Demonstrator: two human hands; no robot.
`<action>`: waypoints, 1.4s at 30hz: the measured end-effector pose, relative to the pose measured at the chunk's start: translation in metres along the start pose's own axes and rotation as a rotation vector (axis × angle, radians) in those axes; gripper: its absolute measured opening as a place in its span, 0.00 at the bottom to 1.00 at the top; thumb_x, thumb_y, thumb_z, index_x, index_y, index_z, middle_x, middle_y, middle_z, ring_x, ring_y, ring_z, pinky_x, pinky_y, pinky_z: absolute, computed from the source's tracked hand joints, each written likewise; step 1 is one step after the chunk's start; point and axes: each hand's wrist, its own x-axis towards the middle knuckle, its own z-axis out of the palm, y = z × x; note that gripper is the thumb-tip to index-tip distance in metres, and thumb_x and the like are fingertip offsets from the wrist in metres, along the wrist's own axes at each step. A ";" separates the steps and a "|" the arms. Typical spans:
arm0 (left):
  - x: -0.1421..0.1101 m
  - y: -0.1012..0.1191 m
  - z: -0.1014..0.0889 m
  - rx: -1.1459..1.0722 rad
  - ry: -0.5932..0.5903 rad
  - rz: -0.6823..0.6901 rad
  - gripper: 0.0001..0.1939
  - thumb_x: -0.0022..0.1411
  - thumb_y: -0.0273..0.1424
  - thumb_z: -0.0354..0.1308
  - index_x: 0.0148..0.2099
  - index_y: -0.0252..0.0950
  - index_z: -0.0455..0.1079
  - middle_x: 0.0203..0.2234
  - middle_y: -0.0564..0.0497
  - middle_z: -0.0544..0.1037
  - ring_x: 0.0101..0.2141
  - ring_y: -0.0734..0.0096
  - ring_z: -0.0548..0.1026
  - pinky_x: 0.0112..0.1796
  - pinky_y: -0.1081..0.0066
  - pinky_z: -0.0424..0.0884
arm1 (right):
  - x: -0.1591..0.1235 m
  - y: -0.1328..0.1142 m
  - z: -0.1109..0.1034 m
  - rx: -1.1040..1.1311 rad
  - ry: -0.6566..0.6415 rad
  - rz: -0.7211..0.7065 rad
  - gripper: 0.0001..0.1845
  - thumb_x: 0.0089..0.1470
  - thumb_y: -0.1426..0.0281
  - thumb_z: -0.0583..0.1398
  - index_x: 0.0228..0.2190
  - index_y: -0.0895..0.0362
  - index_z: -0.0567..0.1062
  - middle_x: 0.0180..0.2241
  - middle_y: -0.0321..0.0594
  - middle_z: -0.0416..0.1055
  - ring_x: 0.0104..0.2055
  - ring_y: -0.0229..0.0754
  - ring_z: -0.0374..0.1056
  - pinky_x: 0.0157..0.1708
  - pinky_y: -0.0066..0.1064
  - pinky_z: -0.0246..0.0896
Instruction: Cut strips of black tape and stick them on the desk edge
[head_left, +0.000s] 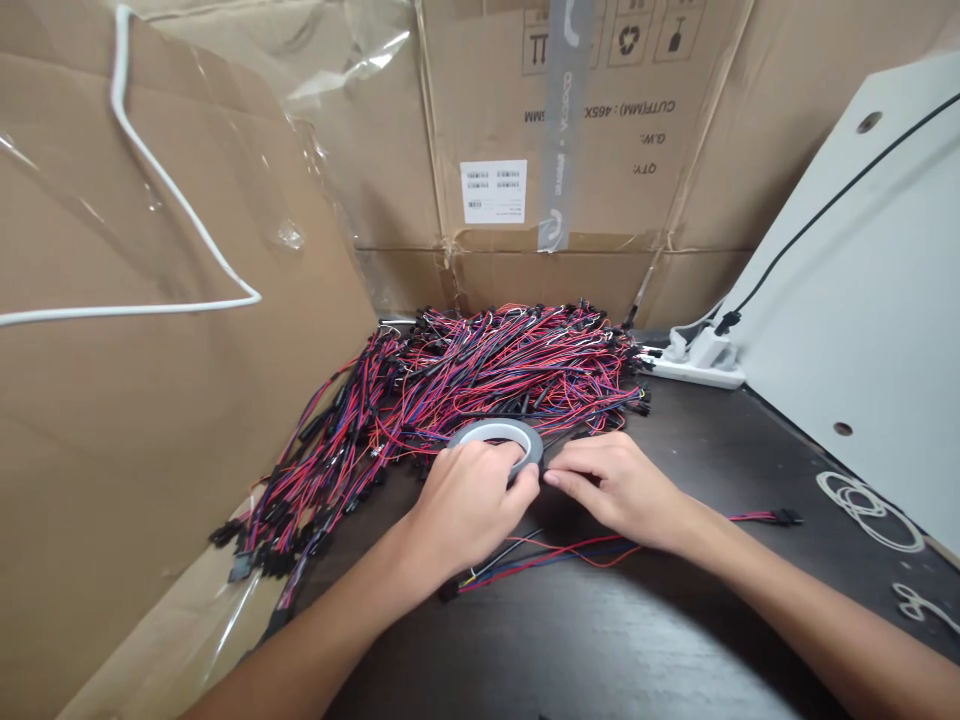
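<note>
My left hand [476,495] is closed around a roll of dark tape [537,440] with a pale inner ring, its fingers through the middle. Close beside the roll's right edge, my right hand [611,485] pinches with thumb and forefinger. It appears to have the tape's free end, though that bit is small and mostly hidden. Beneath both hands a wire harness [555,557] with red, blue and black wires lies on the dark table, passing under my right forearm. Its black connectors show at both ends.
A large heap of similar wire harnesses [495,365] lies against the cardboard boxes [615,190] at the back. A white power strip [697,372] with plugs stands at the back right. Coiled pale cord [870,512] and a white panel [847,250] are on the right.
</note>
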 end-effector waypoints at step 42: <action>0.013 -0.017 0.002 -0.076 0.050 -0.086 0.15 0.60 0.33 0.50 0.23 0.35 0.68 0.18 0.54 0.68 0.21 0.75 0.62 0.26 0.71 0.47 | -0.005 -0.037 0.008 -0.086 0.132 -0.342 0.19 0.63 0.75 0.50 0.24 0.62 0.74 0.19 0.38 0.65 0.21 0.38 0.56 0.22 0.32 0.47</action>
